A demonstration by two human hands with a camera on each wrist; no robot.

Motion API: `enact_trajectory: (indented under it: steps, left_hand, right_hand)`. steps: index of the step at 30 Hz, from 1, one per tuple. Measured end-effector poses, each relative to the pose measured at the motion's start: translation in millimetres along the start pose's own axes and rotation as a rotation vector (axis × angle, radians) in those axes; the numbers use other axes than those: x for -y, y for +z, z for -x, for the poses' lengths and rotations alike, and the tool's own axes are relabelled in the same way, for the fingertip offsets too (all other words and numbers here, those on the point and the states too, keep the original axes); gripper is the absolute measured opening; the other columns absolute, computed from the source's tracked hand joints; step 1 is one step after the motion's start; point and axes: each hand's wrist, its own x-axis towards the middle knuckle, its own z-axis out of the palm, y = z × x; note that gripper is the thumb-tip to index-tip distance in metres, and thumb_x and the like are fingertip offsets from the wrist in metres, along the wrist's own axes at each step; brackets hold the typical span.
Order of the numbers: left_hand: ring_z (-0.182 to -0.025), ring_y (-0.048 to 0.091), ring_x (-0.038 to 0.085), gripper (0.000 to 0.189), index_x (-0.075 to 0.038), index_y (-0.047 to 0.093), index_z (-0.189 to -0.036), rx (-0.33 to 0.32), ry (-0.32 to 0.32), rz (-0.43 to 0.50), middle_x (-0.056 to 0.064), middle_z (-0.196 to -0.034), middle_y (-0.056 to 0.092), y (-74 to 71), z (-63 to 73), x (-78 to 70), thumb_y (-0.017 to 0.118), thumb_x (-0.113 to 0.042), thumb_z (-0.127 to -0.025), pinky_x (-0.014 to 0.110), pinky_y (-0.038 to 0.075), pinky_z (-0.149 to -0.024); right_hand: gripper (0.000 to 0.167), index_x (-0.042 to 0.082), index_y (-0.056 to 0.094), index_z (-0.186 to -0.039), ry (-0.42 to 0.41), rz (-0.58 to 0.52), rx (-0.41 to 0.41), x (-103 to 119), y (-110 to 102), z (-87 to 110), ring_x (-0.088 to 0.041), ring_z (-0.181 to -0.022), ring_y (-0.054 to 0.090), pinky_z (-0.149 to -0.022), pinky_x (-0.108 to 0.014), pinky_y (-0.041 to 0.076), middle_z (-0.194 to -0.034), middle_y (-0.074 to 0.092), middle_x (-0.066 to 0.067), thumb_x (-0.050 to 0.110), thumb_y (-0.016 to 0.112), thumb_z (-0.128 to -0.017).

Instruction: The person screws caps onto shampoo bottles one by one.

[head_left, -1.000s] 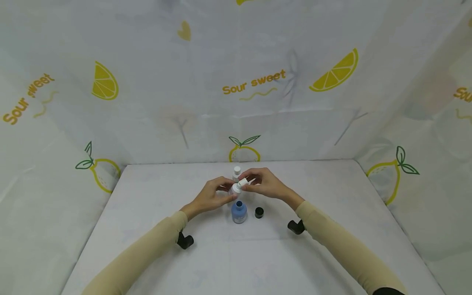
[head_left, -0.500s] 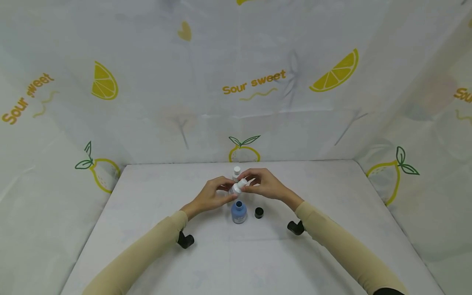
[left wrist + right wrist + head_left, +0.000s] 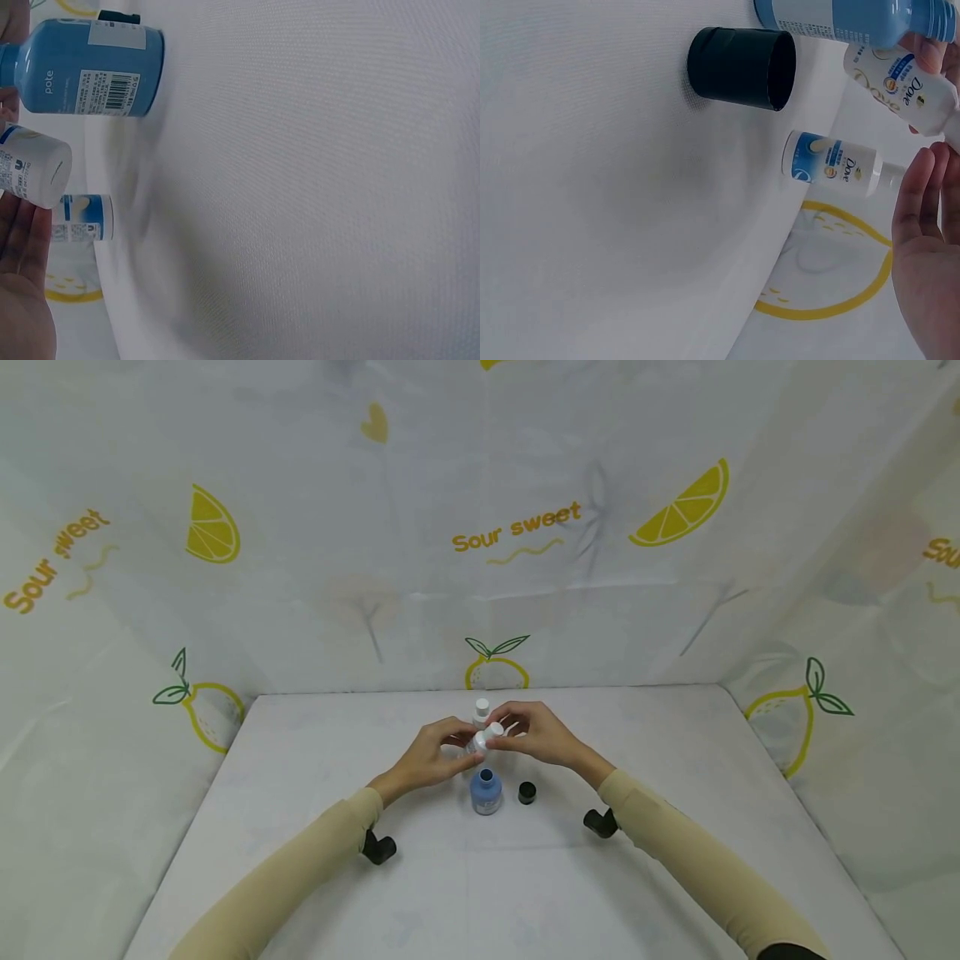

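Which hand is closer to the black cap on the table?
Right. The right hand is raised just beyond the black cap; the left hand is farther off, to its left.

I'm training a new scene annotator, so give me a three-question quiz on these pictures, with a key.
1. True or false: the blue bottle is uncapped.
2. Which hand grips the body of the tilted white bottle? A) right B) left C) neither
3. Fill in: in the head view, the black cap sits on the table to the ____ of the blue bottle.

Key:
1. True; its open mouth shows.
2. B, the left hand.
3. Right.
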Motion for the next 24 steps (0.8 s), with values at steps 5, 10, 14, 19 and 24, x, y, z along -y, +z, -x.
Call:
enact_trajectory:
  steps: [5, 10, 14, 19, 24]
  left_hand:
    - [-0.107, 0.077, 0.024, 0.038, -0.005, 0.075, -0.127, -0.001, 0.011, 0.008, 0.011, -0.117, 0.076, 0.8, -0.7, 0.6, 0.088, -0.015, -0.093, 0.031, 0.067, -0.097]
    - [-0.108, 0.076, 0.023, 0.039, -0.007, 0.076, -0.128, 0.009, -0.001, 0.016, 0.009, -0.117, 0.077, 1.7, -1.3, 1.8, 0.089, -0.016, -0.092, 0.029, 0.065, -0.098]
    - [-0.107, 0.076, 0.023, 0.039, -0.007, 0.075, -0.129, 0.001, 0.020, 0.008, 0.009, -0.117, 0.077, 2.0, -2.0, 1.9, 0.088, -0.016, -0.093, 0.032, 0.066, -0.097]
    - [-0.107, 0.076, 0.023, 0.041, -0.008, 0.075, -0.131, -0.006, 0.028, 0.008, 0.008, -0.118, 0.077, 1.5, -3.8, -0.9, 0.088, -0.017, -0.093, 0.034, 0.067, -0.098]
    - [-0.108, 0.075, 0.021, 0.041, -0.008, 0.075, -0.131, -0.002, 0.025, 0.004, 0.008, -0.120, 0.077, 2.7, -5.2, -0.9, 0.088, -0.017, -0.093, 0.032, 0.066, -0.098]
  right_hand:
    - [0.028, 0.006, 0.076, -0.113, 0.004, 0.007, -0.021, 0.5, 1.3, 0.2, -0.017, -0.098, 0.069, -0.088, -0.023, 0.063, -0.109, 0.077, -0.011, 0.015, 0.090, -0.090]
    - [0.026, 0.006, 0.074, -0.109, 0.000, -0.004, -0.033, 0.0, 2.4, 0.7, -0.017, -0.094, 0.068, -0.086, -0.024, 0.062, -0.106, 0.076, -0.012, 0.014, 0.090, -0.090]
    - [0.025, 0.005, 0.072, -0.106, -0.006, -0.022, -0.048, -0.7, 3.0, 0.0, -0.018, -0.091, 0.068, -0.085, -0.024, 0.062, -0.104, 0.074, -0.012, 0.013, 0.090, -0.090]
    - [0.026, 0.006, 0.068, -0.101, 0.007, -0.044, -0.067, -2.3, 4.3, -0.8, -0.017, -0.086, 0.067, -0.080, -0.023, 0.061, -0.099, 0.070, -0.010, 0.013, 0.090, -0.090]
    - [0.029, 0.008, 0.065, -0.097, 0.021, -0.012, -0.086, -0.8, 4.7, -0.7, -0.015, -0.084, 0.065, -0.080, -0.023, 0.060, -0.094, 0.067, -0.005, 0.015, 0.092, -0.088]
